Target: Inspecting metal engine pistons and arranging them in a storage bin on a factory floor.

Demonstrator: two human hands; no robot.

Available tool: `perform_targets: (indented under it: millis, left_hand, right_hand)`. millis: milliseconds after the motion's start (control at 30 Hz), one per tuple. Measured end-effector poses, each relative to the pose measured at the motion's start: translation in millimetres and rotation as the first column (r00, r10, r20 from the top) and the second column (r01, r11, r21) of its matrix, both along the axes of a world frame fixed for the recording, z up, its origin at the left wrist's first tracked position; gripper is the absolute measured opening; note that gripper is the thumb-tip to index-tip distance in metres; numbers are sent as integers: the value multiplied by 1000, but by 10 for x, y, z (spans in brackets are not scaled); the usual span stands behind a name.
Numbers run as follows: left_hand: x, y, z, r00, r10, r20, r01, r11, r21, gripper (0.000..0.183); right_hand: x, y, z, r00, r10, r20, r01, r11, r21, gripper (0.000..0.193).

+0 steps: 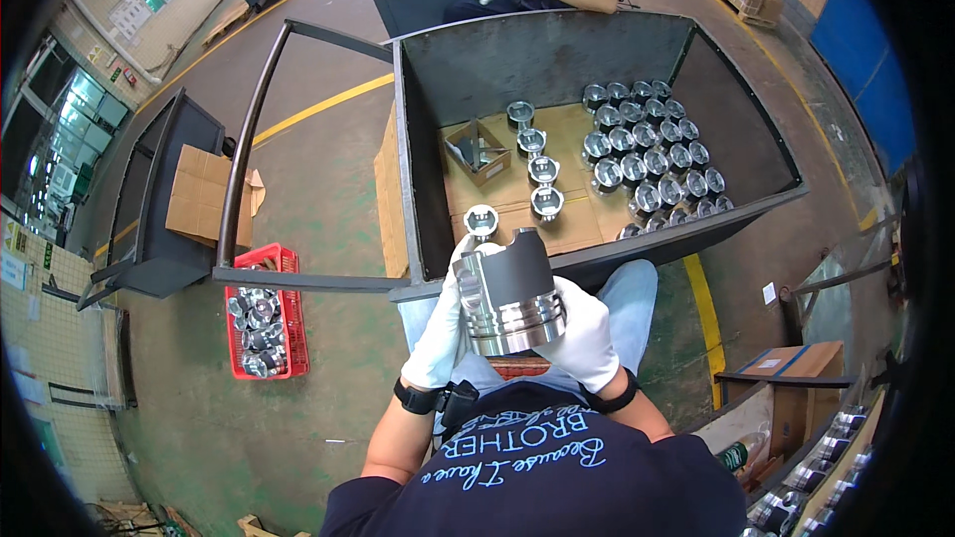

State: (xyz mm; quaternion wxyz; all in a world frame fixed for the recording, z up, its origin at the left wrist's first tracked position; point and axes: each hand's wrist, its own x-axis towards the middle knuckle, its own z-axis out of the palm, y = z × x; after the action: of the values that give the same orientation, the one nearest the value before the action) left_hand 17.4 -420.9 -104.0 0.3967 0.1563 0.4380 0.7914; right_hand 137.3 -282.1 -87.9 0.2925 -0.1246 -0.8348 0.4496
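Holds a silver-and-grey piston (512,283) with gloved left hand (443,323) at its eight o'clock, right hand (589,330) at its four. Faces a dark bin (537,60), with piston rows (656,161) toward two o'clock, a red basket (297,308) toward eight.

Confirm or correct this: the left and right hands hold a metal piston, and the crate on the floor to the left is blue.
Not blue: the head view shows the crate to the left is red. The rest stands: the left hand and right hand hold a metal piston.
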Motion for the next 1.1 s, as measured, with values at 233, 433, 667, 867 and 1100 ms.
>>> perform_targets:
  millis: [233, 433, 667, 867, 1100]
  left_hand:
    - [64, -119, 17, 1000, -9, 1, 8, 997, 75, 103]
    - [90, -294, -316, 990, 10, 141, 17, 981, -194, 73]
    - [139, -374, -17, 967, -46, -251, 36, 998, -45, 98]
    - [58, -471, -73, 843, -136, -520, 85, 989, -121, 147]
    - [127, -350, -190, 896, 22, -443, -11, 1000, 29, 140]
  right_hand:
    - [-1, 19, -117, 997, 73, -24, -74, 997, -35, 43]
    - [-13, 14, -375, 942, 300, -152, -327, 922, -209, 53]
    - [-107, 31, -519, 926, 291, -240, -293, 956, 31, 57]
    - [-151, -50, -686, 968, 172, -183, -205, 962, -179, 53]
    - [-136, -82, -540, 950, 241, -198, -298, 891, -342, 41]
